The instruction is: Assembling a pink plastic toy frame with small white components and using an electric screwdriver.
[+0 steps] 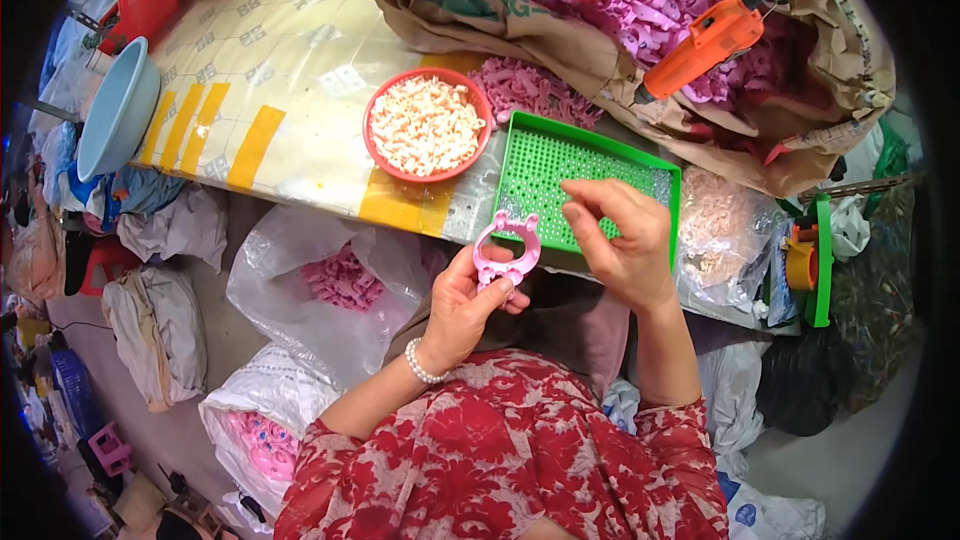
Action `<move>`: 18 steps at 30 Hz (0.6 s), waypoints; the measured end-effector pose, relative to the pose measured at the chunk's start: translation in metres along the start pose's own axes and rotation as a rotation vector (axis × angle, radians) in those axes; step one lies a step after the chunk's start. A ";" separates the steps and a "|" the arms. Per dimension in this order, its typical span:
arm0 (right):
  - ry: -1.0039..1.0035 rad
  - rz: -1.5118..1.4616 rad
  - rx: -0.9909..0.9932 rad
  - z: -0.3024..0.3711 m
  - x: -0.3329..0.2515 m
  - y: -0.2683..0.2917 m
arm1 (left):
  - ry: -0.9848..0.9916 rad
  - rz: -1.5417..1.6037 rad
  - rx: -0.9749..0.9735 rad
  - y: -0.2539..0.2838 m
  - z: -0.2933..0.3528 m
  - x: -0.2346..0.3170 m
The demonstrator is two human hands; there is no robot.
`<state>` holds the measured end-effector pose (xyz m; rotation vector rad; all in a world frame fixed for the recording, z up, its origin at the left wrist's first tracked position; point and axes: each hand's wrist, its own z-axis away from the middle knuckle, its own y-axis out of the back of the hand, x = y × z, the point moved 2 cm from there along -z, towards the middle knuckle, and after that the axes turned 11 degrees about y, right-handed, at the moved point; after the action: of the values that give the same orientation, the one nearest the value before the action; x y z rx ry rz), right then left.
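Observation:
A pink ring-shaped plastic part (pixel 507 245) with small knobs stands upright between the thumb and fingers of my left hand (pixel 463 298), in front of my lap. My right hand (pixel 625 240) hovers over the near right part of a green perforated tray (pixel 520 162), its thumb and forefinger drawn together. Anything between those fingertips is too small to make out. Small clear or silvery pieces lie in the tray's corners. Left of the tray, a red bowl (pixel 372 140) holds many small cream-coloured pieces.
An orange electric screwdriver (pixel 705 48) hangs over a large paper sack (pixel 440 30) full of pink parts. Loose pink pieces (pixel 530 90) lie behind the tray, bagged pale pieces (pixel 715 225) to its right. Plastic bags (pixel 270 280) of pink parts sit below left. A blue basin (pixel 120 105) tilts at the table's left end.

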<state>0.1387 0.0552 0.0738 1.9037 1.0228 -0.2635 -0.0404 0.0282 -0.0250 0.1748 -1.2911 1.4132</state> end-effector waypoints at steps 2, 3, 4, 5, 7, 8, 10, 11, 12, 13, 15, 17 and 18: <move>-0.027 0.060 0.073 -0.014 0.010 0.000 | -0.007 -0.002 0.002 0.001 0.003 0.003; -0.051 0.074 0.096 -0.021 0.015 0.001 | -0.005 -0.003 0.001 0.001 0.002 0.004; -0.074 0.092 0.091 -0.027 0.022 0.001 | -0.002 -0.005 0.007 0.002 0.003 0.005; -0.095 0.110 0.087 -0.032 0.030 0.000 | -0.001 -0.007 0.013 0.003 0.003 0.005; -0.061 0.181 0.124 -0.043 0.045 0.000 | -0.007 -0.003 -0.015 0.002 0.002 0.005; -0.040 0.233 0.154 -0.051 0.051 0.001 | -0.012 0.000 -0.031 0.002 0.000 0.005; 0.053 0.341 0.196 -0.075 0.058 0.005 | -0.014 0.017 -0.046 0.003 0.000 0.004; 0.134 0.437 0.232 -0.088 0.061 0.008 | -0.022 0.016 -0.055 0.002 0.000 0.005; 0.159 0.456 0.261 -0.102 0.066 0.007 | -0.019 0.014 -0.047 0.004 0.001 0.005; 0.169 0.552 0.261 -0.115 0.069 0.010 | -0.015 0.012 -0.043 0.005 0.001 0.006; 0.195 0.657 0.274 -0.142 0.090 0.010 | -0.021 0.022 -0.046 0.007 0.003 0.006; 0.110 0.810 0.203 -0.167 0.119 0.014 | -0.010 -0.011 -0.045 0.006 0.003 0.007; 0.114 0.812 0.208 -0.178 0.128 0.015 | -0.015 -0.013 -0.048 0.005 0.004 0.007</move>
<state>0.1916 0.2657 0.1104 2.3755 0.2286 0.2204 -0.0492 0.0310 -0.0215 0.1618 -1.3327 1.3705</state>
